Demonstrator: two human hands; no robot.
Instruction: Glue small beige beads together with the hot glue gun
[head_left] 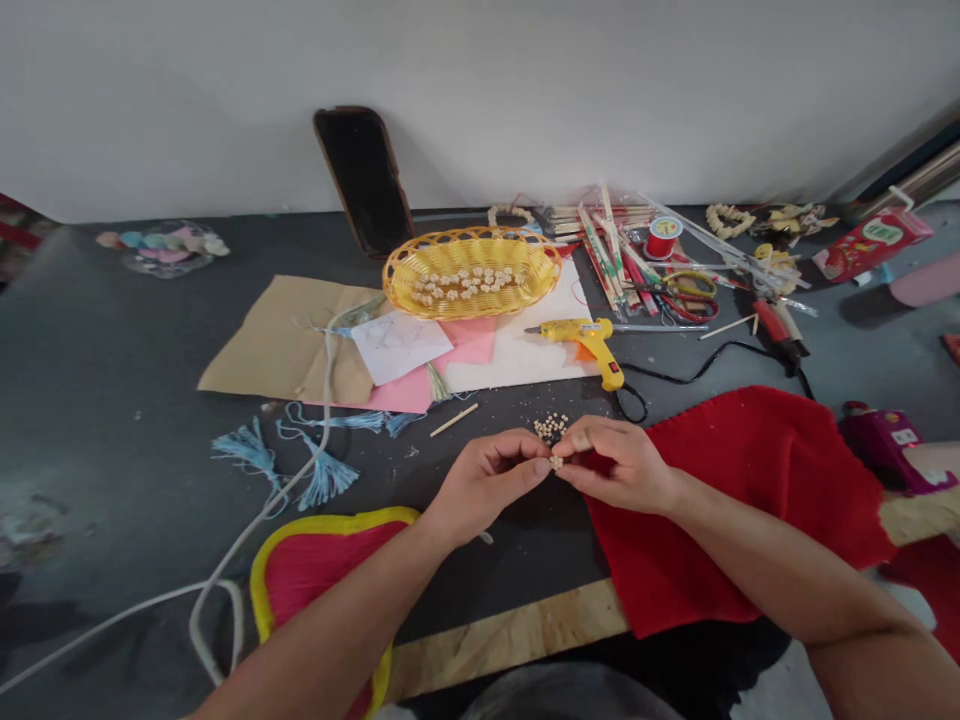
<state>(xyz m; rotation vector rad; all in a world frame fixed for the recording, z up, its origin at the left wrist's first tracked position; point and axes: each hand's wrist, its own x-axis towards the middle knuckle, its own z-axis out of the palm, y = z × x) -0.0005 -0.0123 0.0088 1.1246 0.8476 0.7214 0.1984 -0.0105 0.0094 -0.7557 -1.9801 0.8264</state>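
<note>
Between the fingertips of both hands is a small beige flower-shaped cluster (pixel 556 463), apparently of tiny wooden pieces. My left hand (pixel 495 480) pinches it from the left with thumb and forefinger. From the right, my right hand (pixel 619 462) pinches the same cluster, its wrist over a red cloth (pixel 750 490). Just beyond the fingertips lies a loose pile of small beige pieces (pixel 550 426). A yellow woven basket (pixel 472 243) farther back holds several similar flower-shaped clusters (pixel 469 283). The yellow glue gun (pixel 589 340) lies on its side behind my right hand.
A phone (pixel 364 180) leans on the wall. Blue tassels (pixel 322 475), brown paper (pixel 277 340) and a white cord (pixel 300 465) lie left. Scissors (pixel 686 290), a red thread spool (pixel 663 238), pliers (pixel 780 330) and a juice carton (pixel 870 245) stand or lie right.
</note>
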